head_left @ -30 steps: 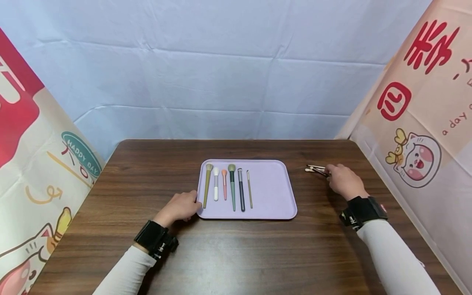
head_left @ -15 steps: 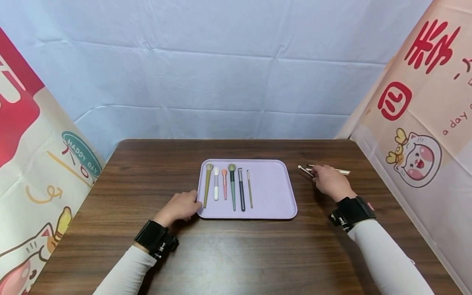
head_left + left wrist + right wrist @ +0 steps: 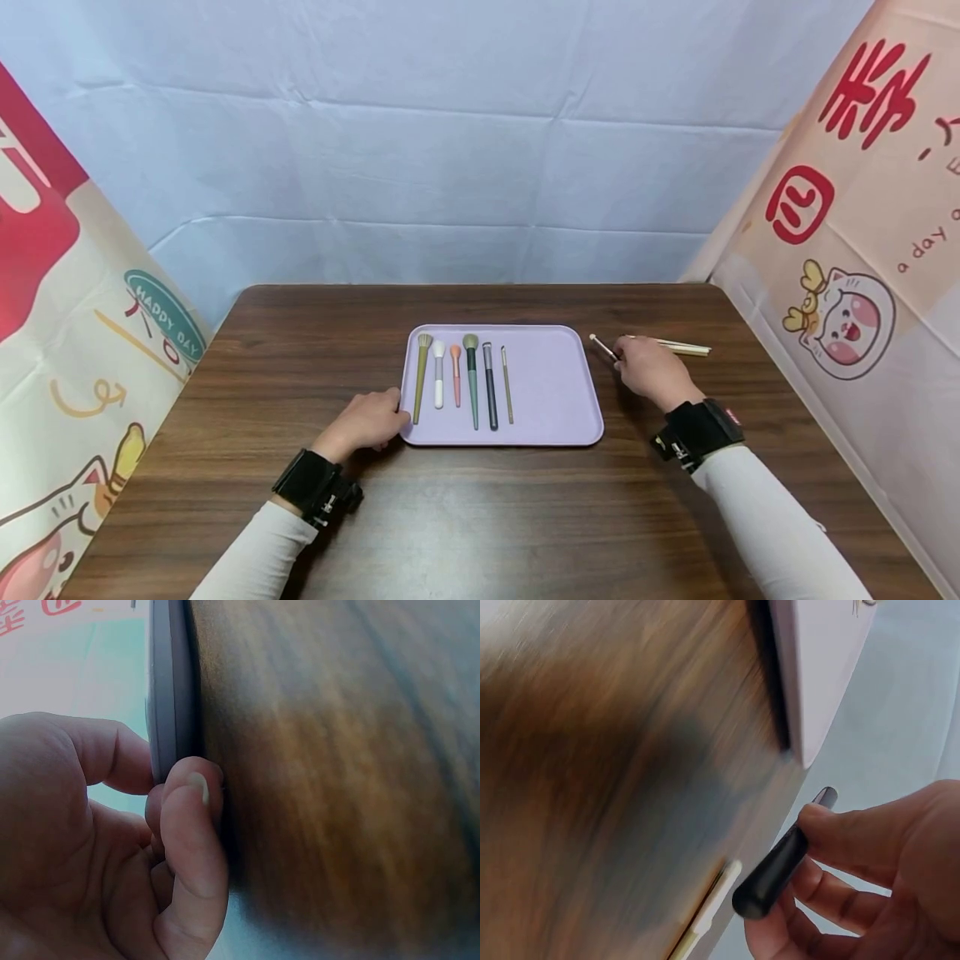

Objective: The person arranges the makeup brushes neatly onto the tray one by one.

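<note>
A lilac tray (image 3: 557,392) lies on the table with several makeup brushes in a row, handles toward the person. My left hand (image 3: 367,419) grips the tray's left front rim; in the left wrist view, thumb and fingers pinch the tray edge (image 3: 166,690). My right hand (image 3: 654,368), just right of the tray, pinches a makeup brush (image 3: 769,877) by its dark handle. The pale tip of this brush points to the upper left in the head view. Behind the right hand lie pale-handled brushes (image 3: 686,347), partly hidden by it.
On the tray from left to right are an olive brush (image 3: 421,382), a white one (image 3: 438,383), a pink one (image 3: 456,379), a green one (image 3: 472,387), a dark one (image 3: 491,392) and a thin one (image 3: 507,387). Cloth backdrops surround the wooden table (image 3: 495,517).
My right hand has moved left toward the tray, drawing the dark-handled brush away from the pale-handled brushes, which now lie behind it. My left hand and the tray have stayed put.
</note>
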The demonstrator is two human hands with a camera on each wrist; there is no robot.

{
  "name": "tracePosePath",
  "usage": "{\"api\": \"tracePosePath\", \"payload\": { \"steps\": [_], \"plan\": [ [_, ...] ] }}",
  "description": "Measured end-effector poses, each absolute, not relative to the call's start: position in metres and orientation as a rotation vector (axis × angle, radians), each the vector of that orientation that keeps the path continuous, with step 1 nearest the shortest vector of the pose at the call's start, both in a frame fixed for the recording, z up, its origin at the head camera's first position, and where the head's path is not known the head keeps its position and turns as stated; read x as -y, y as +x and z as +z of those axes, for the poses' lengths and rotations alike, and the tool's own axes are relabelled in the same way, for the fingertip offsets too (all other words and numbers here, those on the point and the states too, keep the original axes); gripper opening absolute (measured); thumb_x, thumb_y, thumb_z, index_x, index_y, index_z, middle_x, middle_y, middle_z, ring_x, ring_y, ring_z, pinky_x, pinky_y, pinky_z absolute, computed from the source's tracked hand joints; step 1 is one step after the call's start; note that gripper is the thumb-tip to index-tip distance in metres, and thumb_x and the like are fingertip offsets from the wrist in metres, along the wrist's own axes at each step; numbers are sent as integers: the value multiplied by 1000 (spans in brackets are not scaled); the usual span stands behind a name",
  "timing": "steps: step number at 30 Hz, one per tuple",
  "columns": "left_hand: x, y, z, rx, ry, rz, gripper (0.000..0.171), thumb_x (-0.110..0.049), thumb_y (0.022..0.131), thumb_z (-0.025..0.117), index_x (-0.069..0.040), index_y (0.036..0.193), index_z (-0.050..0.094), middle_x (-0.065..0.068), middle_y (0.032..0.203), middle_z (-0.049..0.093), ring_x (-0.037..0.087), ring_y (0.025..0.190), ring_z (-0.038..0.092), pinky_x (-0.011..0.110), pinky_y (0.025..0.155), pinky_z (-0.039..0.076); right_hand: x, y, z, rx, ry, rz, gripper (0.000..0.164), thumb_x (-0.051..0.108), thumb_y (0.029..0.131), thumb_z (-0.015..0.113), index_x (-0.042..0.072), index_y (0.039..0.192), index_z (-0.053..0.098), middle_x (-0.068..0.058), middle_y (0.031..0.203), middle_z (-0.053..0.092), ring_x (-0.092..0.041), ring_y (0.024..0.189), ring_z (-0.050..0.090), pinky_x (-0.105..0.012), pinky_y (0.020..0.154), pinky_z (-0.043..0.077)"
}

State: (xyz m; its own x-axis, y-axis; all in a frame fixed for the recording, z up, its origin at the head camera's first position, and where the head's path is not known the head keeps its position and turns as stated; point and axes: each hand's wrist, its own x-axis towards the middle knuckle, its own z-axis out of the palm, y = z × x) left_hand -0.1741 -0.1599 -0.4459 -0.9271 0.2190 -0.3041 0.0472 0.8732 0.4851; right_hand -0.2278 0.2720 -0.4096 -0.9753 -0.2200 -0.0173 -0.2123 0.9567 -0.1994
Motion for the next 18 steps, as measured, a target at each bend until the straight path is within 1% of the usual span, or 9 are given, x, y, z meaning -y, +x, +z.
{"api": "tracePosePath", "payload": {
  "steps": [8,13,16,18],
  "plan": [
    [160,-173,-445,-2697,196,685,17,-22,95,57,-7,101,59,5,62,60,18,49,59,30,50,45,-253,-229,-409,-3012,-361,-347,14,8,95,63,-5,100,67,-17,87,67,-31,79,61,-47,73,51],
    [160,-173,-446,-2697,203,683,16,-22,95,56,-7,100,59,5,61,60,17,49,59,30,50,46,-240,-229,-408,-2980,-330,-346,18,10,96,62,-6,102,67,-18,90,67,-30,79,60,-45,72,50],
    [160,-173,-446,-2703,211,679,15,-22,95,56,-7,98,59,4,61,60,17,49,59,30,50,45,-233,-229,-408,-2967,-317,-352,18,11,97,62,-6,101,68,-16,86,67,-27,74,59,-40,67,49],
    [161,-173,-446,-2705,214,680,15,-22,95,56,-8,98,59,4,61,60,17,49,59,30,50,45,-228,-228,-408,-2964,-322,-354,17,11,96,61,-5,94,67,-13,80,65,-25,69,58,-36,61,47]
  ]
}}
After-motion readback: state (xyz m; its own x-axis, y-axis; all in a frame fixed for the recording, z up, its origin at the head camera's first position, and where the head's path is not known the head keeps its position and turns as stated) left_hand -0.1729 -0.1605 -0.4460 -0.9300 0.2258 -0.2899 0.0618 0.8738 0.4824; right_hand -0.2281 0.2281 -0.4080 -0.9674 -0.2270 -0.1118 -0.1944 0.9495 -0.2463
